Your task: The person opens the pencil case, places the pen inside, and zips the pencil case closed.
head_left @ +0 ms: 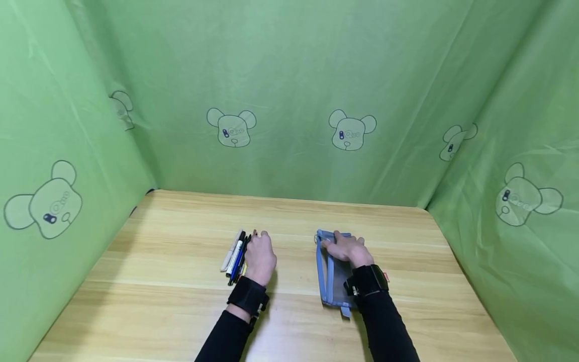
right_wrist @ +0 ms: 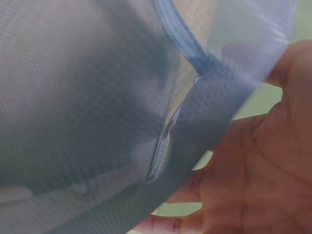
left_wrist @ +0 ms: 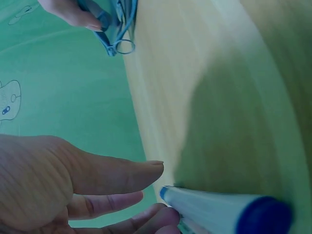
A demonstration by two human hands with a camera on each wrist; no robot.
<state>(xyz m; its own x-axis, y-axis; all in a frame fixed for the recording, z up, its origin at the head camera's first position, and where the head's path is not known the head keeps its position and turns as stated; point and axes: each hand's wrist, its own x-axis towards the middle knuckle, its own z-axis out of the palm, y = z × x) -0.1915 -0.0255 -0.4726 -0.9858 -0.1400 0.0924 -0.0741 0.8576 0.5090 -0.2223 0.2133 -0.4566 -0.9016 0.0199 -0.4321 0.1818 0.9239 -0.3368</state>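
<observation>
Right fingers (head_left: pixel 332 248) grasp the see-through, blue-trimmed mesh pouch (head_left: pixel 341 274). Left fingers (left_wrist: pixel 108 205), released, are beside slim, mixed-colour pens (head_left: pixel 234 258).

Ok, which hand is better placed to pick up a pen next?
Probably the left hand: it is close beside the pens, with nothing seen in its grasp. The right hand is farther from them and holds the blue mesh pouch.
</observation>
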